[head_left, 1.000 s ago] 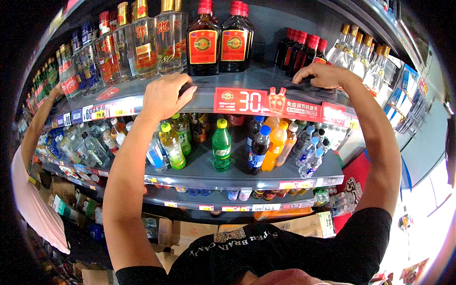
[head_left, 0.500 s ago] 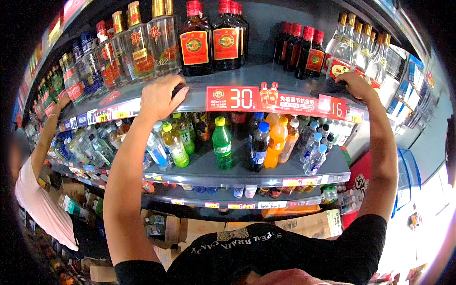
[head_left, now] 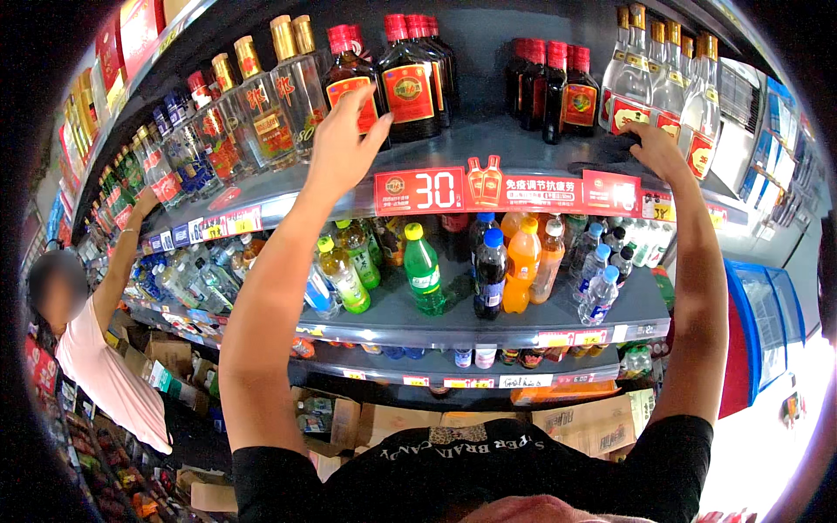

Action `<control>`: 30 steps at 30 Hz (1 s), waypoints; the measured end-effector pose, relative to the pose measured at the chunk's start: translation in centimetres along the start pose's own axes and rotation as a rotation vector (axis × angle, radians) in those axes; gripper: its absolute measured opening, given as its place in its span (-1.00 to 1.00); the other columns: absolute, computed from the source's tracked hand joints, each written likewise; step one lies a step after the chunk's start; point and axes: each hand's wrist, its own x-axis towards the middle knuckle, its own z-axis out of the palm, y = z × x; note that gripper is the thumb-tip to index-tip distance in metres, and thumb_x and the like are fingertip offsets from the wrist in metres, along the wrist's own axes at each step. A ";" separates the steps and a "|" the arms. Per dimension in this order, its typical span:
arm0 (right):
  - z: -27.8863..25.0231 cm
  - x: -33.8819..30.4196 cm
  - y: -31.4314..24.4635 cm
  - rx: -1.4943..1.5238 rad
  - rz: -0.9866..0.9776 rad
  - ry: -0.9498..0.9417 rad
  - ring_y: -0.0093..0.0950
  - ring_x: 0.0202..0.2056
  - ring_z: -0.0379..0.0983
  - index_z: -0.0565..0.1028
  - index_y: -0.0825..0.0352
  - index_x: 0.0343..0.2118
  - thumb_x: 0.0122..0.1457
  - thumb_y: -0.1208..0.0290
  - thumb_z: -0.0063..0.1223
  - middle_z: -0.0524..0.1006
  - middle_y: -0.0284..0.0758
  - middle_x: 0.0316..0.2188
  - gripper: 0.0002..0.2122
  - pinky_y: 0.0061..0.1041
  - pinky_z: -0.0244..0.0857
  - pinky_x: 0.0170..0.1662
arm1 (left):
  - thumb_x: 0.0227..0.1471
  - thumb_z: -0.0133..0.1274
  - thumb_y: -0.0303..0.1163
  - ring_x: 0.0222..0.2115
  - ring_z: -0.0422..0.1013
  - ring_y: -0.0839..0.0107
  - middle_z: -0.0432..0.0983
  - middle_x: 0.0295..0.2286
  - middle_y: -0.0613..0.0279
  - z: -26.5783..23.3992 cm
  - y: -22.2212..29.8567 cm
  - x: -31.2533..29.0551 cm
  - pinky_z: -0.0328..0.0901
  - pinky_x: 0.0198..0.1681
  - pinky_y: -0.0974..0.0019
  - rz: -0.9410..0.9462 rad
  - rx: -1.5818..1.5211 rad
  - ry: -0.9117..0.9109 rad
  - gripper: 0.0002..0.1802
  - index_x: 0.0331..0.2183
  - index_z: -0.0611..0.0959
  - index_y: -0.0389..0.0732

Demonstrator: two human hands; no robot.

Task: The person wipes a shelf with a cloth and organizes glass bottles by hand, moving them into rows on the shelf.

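My left hand is raised in front of the dark liquor bottles with red caps, fingers and thumb apart. It overlaps the front bottle; whether it touches the glass I cannot tell. Beside it stands another dark bottle with a red label. At the right end of the upper shelf, my right hand grips a dark cloth lying on the shelf board. Clear bottles with gold caps stand just behind that hand, and small dark bottles are to its left.
Red price strips line the shelf front. Drink bottles, among them a green one and an orange one, fill the shelf below. Cardboard boxes sit at the bottom. Another person in pink reaches to the shelf at left.
My left hand has left the shelf edge and moved up and right to the dark bottles. My right hand stays with the cloth. The view has shifted slightly.
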 end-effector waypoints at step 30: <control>0.2 -0.7 -1.0 -0.006 0.070 0.117 -0.14 -0.26 0.40 0.46 0.26 -0.26 -0.15 0.44 -0.11 0.47 -0.09 -0.33 -0.69 -0.23 0.27 -0.15 | -0.06 -0.11 0.08 -0.16 0.34 0.09 0.43 -0.22 -0.01 5.8 -2.8 19.9 0.23 -0.11 0.07 -0.142 0.715 -0.306 -0.48 -0.24 0.53 -0.14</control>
